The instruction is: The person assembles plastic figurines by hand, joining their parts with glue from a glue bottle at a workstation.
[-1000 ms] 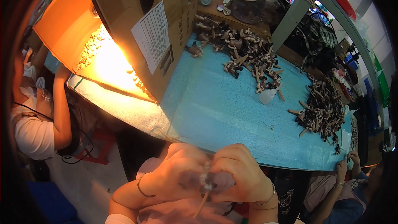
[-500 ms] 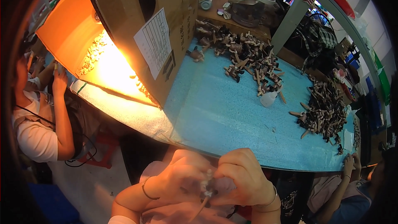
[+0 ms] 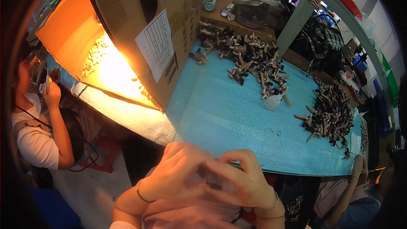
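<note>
At the near edge of the blue table my left hand (image 3: 176, 174) and my right hand (image 3: 250, 182) meet, fingers curled in toward each other. Between the fingertips is a small dark figure (image 3: 213, 181), smeared by motion and partly covered by the fingers. Its details cannot be made out now; half a second ago it showed pale parts and a thin brown stick-like piece. Across the table lies a heap of similar small figures (image 3: 250, 53), dark and pale, with brown stick-like pieces. A second heap (image 3: 330, 112) sits to the right.
A tall cardboard box (image 3: 123, 0) stands at left beside a brightly lit open carton (image 3: 63, 29) holding small pieces. A translucent white piece (image 3: 273, 101) lies by the far heap. Co-workers (image 3: 42, 144) sit at left and right. A metal post (image 3: 303, 15) rises behind the blue tabletop (image 3: 220, 114).
My left hand has shifted slightly up and over toward the right fingers, blurring. The figure's stick-like piece no longer shows. The co-worker's hand at left has lowered.
</note>
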Demonstrator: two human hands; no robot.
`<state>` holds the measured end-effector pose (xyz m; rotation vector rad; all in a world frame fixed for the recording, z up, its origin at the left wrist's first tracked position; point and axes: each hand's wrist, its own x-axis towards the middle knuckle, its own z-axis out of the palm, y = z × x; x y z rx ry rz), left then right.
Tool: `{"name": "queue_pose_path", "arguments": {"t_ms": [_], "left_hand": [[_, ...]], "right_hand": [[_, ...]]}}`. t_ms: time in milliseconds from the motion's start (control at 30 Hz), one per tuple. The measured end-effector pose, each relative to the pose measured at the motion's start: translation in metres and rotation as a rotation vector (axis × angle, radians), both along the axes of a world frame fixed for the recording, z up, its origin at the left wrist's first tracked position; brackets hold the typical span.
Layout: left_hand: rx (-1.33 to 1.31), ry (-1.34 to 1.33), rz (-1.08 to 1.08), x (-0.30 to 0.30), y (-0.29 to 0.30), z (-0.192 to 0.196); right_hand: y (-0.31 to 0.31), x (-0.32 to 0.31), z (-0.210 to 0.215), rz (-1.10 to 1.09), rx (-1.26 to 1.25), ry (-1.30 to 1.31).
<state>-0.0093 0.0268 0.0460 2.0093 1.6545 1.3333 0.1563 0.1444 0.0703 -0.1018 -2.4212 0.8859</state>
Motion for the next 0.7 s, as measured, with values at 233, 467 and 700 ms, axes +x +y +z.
{"name": "queue_pose_path", "arguments": {"t_ms": [233,467,700], "left_hand": [[-0.036,0.082,0.101,-0.001,0.004,-0.001],[-0.043,-0.052,-0.031,0.004,0.032,-0.008],[-0.061,0.464,0.366,-0.040,0.151,-0.049]], "right_hand": [[0.010,0.004,-0.031,-0.041,-0.355,0.039],[0.024,0.026,-0.047,-0.125,-0.547,0.112],[0.082,0.108,-0.082,-0.955,0.073,0.040]]}}
